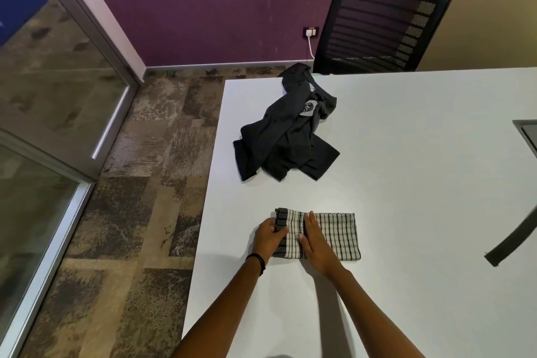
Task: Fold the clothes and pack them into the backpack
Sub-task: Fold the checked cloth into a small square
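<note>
A: where's the checked cloth (pixel 340 235) laid?
B: on the white table (pixel 421 154), long axis left-right. Left end is gripped by left hand (pixel 268 237); middle is pressed by flat right hand (pixel 315 244). Fold probably gets carried rightward.

A cloth (pixel 337 235) lies on the table (pixel 406 154), near its left front. The left hand (pixel 268 237) grips the cloth's left end, and the right hand (pixel 315 244) rests flat on its middle. Behind the cloth, well apart, a shirt (pixel 284 139) reaches the table's far edge. A chair (pixel 377 23) stands behind the table. A strap (pixel 514 238) lies far right.
</note>
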